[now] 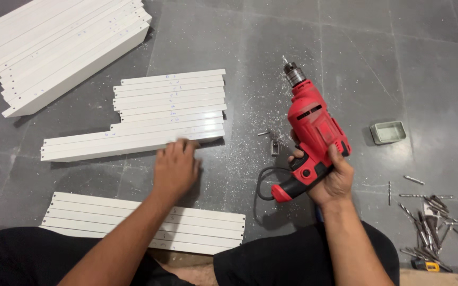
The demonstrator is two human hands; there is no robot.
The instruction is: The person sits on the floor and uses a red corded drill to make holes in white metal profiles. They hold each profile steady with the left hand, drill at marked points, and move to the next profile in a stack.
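Red drill in one hand, white slats in the other, all on the floor

Right hand (335, 177) is closed round the grip of the red corded drill (314, 132), chuck aimed far and off the grey tile floor (377, 53), looks parked clear. Left hand (176, 167) lies open, fingers on the near edge of the middle stack of white slats (149, 119), probably steadying it. I count three white stacks, one drill, one small grey tray (388, 132) right, and loose drill bits (428, 220) near right, too many to count
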